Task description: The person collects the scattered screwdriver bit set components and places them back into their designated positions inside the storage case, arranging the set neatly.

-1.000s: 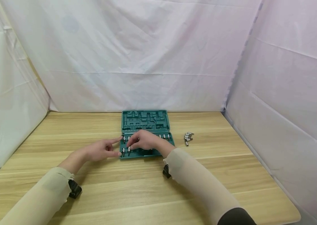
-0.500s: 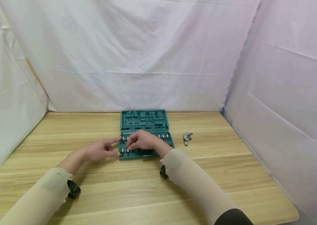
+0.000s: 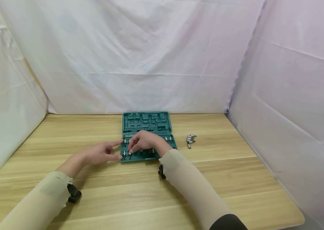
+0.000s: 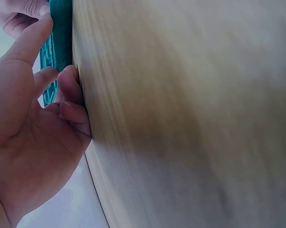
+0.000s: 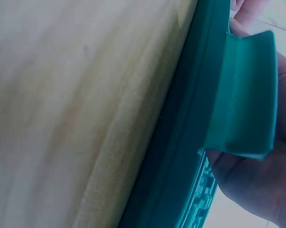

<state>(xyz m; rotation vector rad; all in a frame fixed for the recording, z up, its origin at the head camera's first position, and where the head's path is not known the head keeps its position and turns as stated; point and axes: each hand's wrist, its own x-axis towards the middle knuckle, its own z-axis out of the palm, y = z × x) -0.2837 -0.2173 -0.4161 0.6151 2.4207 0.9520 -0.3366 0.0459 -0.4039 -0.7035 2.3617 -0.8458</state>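
Observation:
A green molded case lies unfolded on the table, its lid at the back. My right hand reaches over the base, thumb and forefinger pinching a small silver bit socket in the front row. Another bit socket stands just left of it. Along the case's left side, my left hand touches the edge with thumb and index finger stretched out; its other fingers bend against the table in the left wrist view. From the right wrist, the case's latch hides much of my right hand.
Several loose bit sockets lie in a small group to the right of the case. More bit sockets sit in the back row, partly hidden by my right hand. White cloth encloses the wooden table behind and at both sides.
The head view has shifted slightly. My right wrist and forearm have moved a little left, while the fingers stay at the same bit socket. The left hand keeps its place on the case.

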